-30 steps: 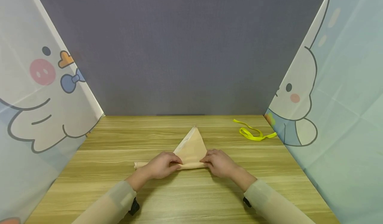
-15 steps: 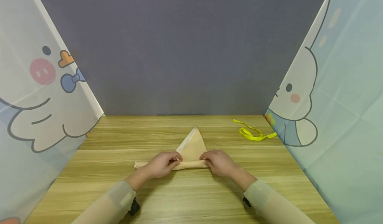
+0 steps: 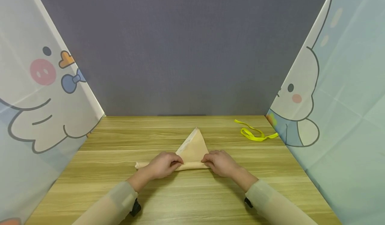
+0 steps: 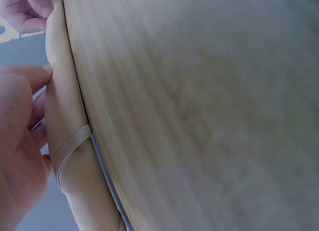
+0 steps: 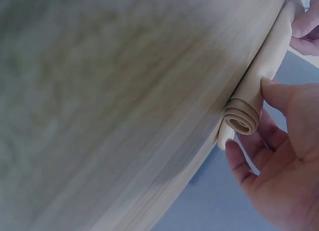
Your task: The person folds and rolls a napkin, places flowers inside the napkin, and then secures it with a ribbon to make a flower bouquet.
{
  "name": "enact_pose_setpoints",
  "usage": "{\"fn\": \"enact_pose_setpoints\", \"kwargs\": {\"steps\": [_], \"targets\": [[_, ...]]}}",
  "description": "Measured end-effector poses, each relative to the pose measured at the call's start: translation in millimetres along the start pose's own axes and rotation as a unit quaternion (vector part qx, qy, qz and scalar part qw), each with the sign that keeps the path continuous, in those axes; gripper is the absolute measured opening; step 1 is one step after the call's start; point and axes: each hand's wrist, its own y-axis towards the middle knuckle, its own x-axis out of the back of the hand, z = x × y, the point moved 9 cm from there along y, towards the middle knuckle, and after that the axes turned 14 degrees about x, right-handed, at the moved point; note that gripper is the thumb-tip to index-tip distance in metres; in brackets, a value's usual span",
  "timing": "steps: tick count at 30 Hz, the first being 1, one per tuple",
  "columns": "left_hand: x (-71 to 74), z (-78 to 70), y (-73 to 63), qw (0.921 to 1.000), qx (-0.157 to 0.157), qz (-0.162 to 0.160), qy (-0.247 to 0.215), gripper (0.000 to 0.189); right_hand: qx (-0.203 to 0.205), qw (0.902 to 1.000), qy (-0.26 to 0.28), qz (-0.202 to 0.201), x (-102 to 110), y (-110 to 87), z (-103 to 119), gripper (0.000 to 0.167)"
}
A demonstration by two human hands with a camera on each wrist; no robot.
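Note:
A beige cloth lies in the middle of the table. Its near edge is wound into a long roll, while the far part stays flat as a triangle with a pale left edge. My left hand grips the roll left of centre, thumb on the near side and fingertips over the top. At its right end my right hand holds it the same way. Layered spiral turns show at the roll's end in the right wrist view. A thin band crosses the roll in the left wrist view.
A bright yellow ribbon lies loosely looped at the table's back right. The wooden table meets a dark grey panel behind, with cartoon-printed sheets along both sides.
Both hands stay almost in place along the roll. Their fingertips opened slightly around it half a second ago and have closed on it again. The triangle's tip has shifted very slightly nearer.

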Motion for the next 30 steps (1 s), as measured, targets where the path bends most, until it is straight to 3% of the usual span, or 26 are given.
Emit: {"fn": "enact_pose_setpoints", "kwargs": {"steps": [3, 10, 17, 30], "targets": [[-0.1, -1.6, -0.4, 0.9999, -0.008, 0.0, 0.014, 0.012, 0.002, 0.9999, -0.009, 0.008, -1.3, -0.2, 0.5, 0.012], [-4.3, 3.3, -0.1, 0.998, 0.039, 0.022, 0.045, 0.02, 0.001, 0.9998, -0.019, 0.009, -2.9, -1.7, -0.3, 0.016], [-1.8, -0.2, -1.2, 0.9983, 0.029, 0.007, 0.05, 0.02, -0.009, 0.9997, 0.004, 0.021, -5.5, -3.2, -3.1, 0.022], [2.2, -4.4, -3.4, 0.9987, 0.011, -0.004, 0.049, 0.018, 0.021, 0.9994, 0.017, 0.021, -3.2, -0.6, 2.3, 0.025]]}}
